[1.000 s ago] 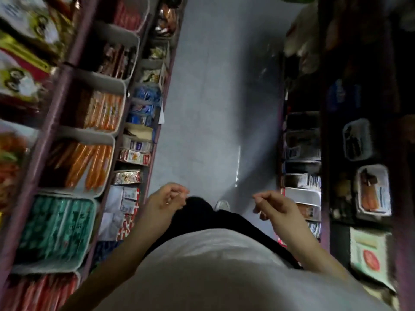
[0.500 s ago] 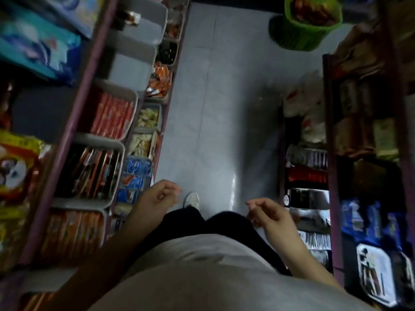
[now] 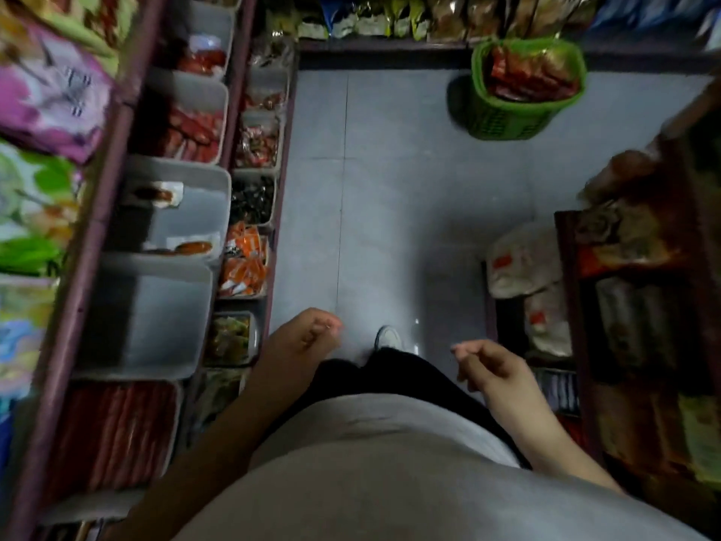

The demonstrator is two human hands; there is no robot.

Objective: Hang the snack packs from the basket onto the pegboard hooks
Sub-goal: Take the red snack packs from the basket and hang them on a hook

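Note:
A green plastic basket (image 3: 503, 115) stands on the grey floor at the far end of the aisle, filled with red snack packs (image 3: 526, 74). My left hand (image 3: 302, 337) hangs in front of my waist with fingers loosely curled and nothing in it. My right hand (image 3: 487, 363) hangs to the right of my legs, fingers also loosely curled and empty. Both hands are far from the basket. No pegboard hooks can be made out.
Shelves with white bins (image 3: 183, 212) of packaged snacks line the left side. A dark shelf unit (image 3: 624, 306) with packets and white bags (image 3: 522, 263) stands on the right. A shelf of hanging packets (image 3: 390, 17) closes the aisle's far end. Grey tiled floor (image 3: 390, 189) runs between.
I have walked forward along the aisle; the green basket has come fully into view and closer. Both hands stay loosely curled and empty at my waist.

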